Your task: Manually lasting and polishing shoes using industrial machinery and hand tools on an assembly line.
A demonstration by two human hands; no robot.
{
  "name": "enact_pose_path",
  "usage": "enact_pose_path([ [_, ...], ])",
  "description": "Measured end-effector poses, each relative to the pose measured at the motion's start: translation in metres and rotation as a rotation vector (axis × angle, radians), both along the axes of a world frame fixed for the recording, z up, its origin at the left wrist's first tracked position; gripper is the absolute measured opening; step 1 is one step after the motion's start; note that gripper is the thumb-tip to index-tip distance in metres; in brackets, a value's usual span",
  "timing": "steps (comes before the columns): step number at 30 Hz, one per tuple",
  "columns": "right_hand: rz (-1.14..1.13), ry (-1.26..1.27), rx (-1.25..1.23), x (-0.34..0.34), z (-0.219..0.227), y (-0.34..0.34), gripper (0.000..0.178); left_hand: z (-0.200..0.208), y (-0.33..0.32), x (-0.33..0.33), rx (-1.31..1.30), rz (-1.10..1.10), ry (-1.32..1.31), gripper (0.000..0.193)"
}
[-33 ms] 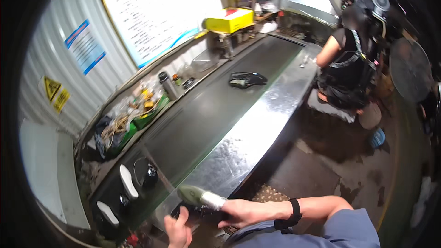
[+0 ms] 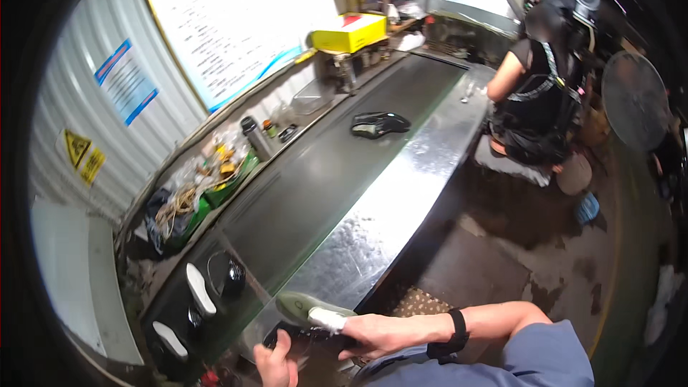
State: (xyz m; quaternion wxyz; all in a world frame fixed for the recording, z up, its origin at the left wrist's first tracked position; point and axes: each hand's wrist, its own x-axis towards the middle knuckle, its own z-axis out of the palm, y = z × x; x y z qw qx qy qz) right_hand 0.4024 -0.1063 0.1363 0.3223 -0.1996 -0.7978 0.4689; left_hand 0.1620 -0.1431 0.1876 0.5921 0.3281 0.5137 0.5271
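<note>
At the near edge of the bench I hold a green shoe last [image 2: 292, 306] with something black and glossy below it, apparently a shoe upper. My right hand [image 2: 369, 335] grips it from the right, thumb beneath. A white covering or cloth [image 2: 328, 319] is at its fingertips; which one I cannot tell. On the near left, my left hand [image 2: 276, 364] has its thumb raised and its fingers curled against the black part, partly hidden. To the left lie black shoes with white soles [image 2: 200, 289]. A black upper on a greenish last [image 2: 379, 125] rests on the dark belt [image 2: 301, 165].
A metal ledge [image 2: 401, 193] runs along the belt. Beyond the belt stand a flask [image 2: 256, 137], a bag of scraps [image 2: 190, 204] and a yellow box [image 2: 351, 34]. At the far right a person [image 2: 537, 93] sits near a fan [image 2: 634, 102].
The head view has shifted slightly. The green last is tipped a little differently, showing more of its flat face, and my right fingertips have moved over it. The shoe on the belt looks much the same.
</note>
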Motion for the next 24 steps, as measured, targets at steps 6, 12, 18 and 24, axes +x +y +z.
enact_pose_path([
  [6,0.045,0.041,-0.287,0.002,0.018,0.017,0.042,0.014,-0.001,-0.007,-0.055,-0.048,-0.08,0.028],
  [12,0.09,0.264,-0.235,-0.036,0.049,0.018,0.042,0.008,0.012,0.028,0.01,0.182,-0.545,0.068],
  [18,0.05,0.107,-0.068,-0.045,0.043,0.007,0.042,0.02,-0.001,0.001,0.029,0.194,-0.192,0.054],
  [24,0.014,0.058,0.031,-0.036,0.063,0.01,0.089,0.04,0.009,0.008,0.152,0.318,-0.209,0.03],
])
